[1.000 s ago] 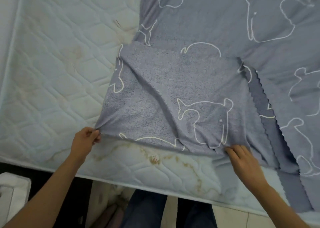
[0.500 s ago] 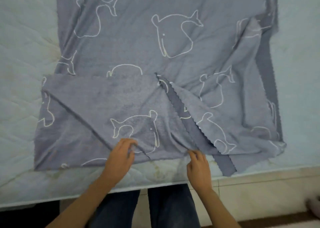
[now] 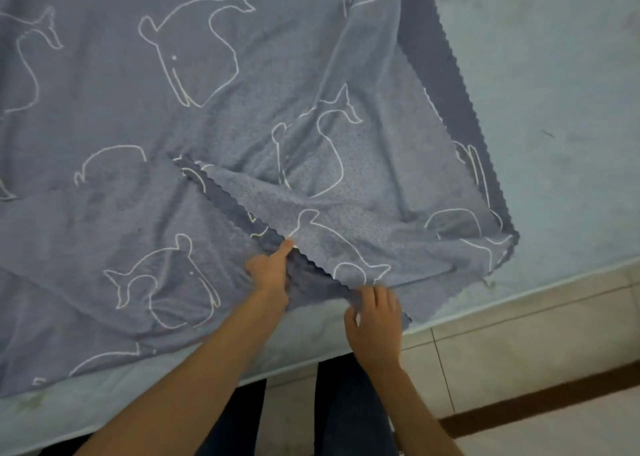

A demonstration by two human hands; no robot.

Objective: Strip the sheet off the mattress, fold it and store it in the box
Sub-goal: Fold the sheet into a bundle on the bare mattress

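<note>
The sheet lies loose and rumpled on top of the mattress, no longer tucked around it, so stripping looks finished and folding is the step in hand. A flap with a scalloped hem is doubled back across the near part. The left hand pinches the cloth just under that hem, one digit stretched up to touch it. The right hand curls its fingers over the sheet's near edge at the mattress rim. The next move probably calls for pulling this flap flat and squaring the layers (the box is nowhere in view).
</note>
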